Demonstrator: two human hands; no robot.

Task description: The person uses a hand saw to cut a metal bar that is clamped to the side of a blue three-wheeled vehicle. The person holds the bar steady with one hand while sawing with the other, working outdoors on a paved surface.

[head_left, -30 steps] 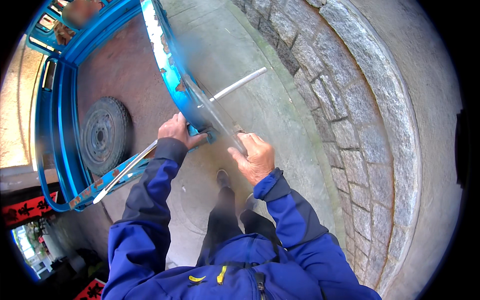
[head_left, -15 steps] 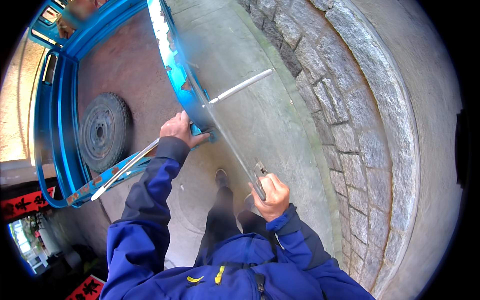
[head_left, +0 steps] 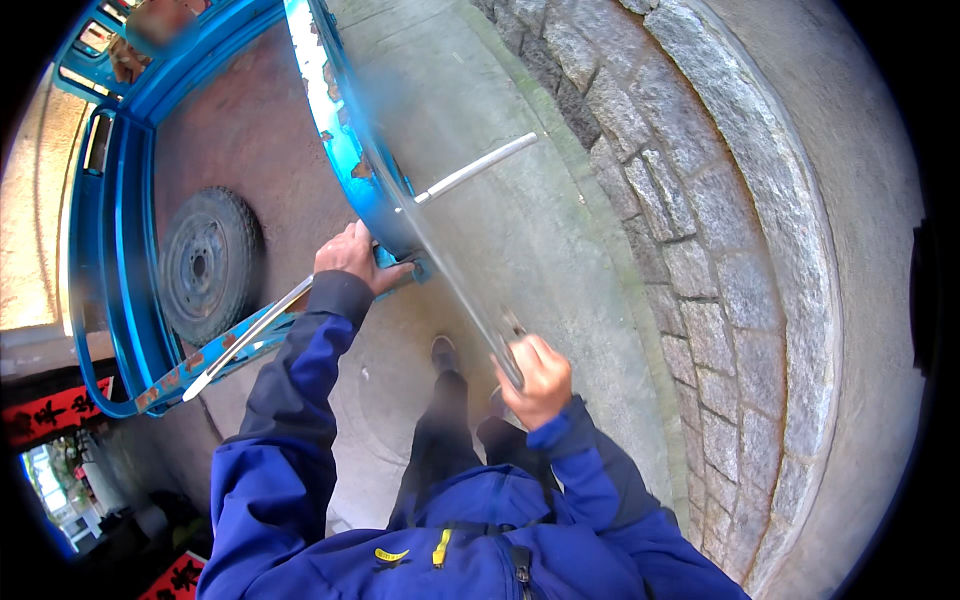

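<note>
My left hand rests closed on the near corner of a blue metal cargo bed, thumb over the edge. The bed's paint is chipped, with rust showing. My right hand is wrapped round the near end of a long grey metal rod. The rod slants away along the outside of the bed's right side and is smeared by motion. Just beyond my right fingers is a small metal piece, too blurred to name. A whitish bar sticks out to the right from beside the bed's side.
A spare tyre leans inside the bed at the left. Another pale rod lies along the bed's near edge, by my left forearm. On the right, a stone wall curves beside the concrete floor. Red paper strips hang at lower left.
My right hand and the rod have shifted slightly left and away from me. The whitish bar appears a little further left. My left hand keeps its hold on the bed corner.
</note>
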